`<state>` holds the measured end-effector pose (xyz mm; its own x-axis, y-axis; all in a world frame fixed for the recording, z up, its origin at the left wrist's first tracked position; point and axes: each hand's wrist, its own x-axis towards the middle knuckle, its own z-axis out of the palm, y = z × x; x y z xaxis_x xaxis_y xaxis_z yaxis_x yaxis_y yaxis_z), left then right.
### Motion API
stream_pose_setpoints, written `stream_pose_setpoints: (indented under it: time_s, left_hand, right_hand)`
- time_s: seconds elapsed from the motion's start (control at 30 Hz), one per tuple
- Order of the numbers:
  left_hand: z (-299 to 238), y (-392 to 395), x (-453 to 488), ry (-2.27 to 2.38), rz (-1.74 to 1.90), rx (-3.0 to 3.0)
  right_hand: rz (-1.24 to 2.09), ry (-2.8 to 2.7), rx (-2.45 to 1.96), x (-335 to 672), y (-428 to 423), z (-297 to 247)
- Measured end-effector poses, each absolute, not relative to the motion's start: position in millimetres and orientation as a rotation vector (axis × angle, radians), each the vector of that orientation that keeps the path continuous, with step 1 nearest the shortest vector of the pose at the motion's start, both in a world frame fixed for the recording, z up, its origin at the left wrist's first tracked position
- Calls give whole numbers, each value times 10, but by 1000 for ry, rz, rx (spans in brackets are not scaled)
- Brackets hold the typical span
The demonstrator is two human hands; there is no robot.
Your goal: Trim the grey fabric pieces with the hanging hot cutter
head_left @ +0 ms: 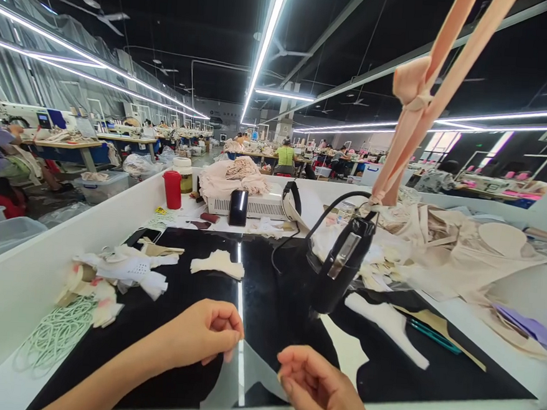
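Note:
A thin translucent sheet [253, 373] is stretched low over the black board [150, 359]. My left hand [212, 333] pinches its upper left corner between thumb and fingers. At the sheet's right edge, my right hand [319, 386] is closed with thumb and fingertips together. Just beyond my right hand hangs a black handheld electric tool [344, 266] with a metal plate, tied to a knotted peach strap [408, 114]. Beneath it lies a cream cut piece [345, 347], and a white curved piece [389, 325] rests to its right. Another cream piece [217, 263] sits ahead of my left hand.
Fabric scraps [131, 267] and pale green cord [61, 334] lie at left. Teal tweezers-like tools [433, 336] are at right, near piled beige garments [467, 243]. A red cup [172, 190] and a white box [254, 208] stand behind. Low white walls [65, 240] edge the table.

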<state>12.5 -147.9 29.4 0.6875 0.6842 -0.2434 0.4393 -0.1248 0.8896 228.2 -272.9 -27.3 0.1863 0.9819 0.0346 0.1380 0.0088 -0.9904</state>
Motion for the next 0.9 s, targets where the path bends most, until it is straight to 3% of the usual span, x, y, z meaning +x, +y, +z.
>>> stream_pose_setpoints:
  time_s: [0.33,0.67,0.9]
  left_hand:
    - [-26,-1341,244,1065,526,2295]
    - [-447,-1311,96,543,862,2804]
    - [-874,-1126,-64,643,837,2888]
  right_hand:
    - [8,-1911,-1486,2471,-2545,-602]
    - [-62,-1691,-1779,3097,-2811,-464]
    - [-232,-1365,-2056,4131,-2845,-350]
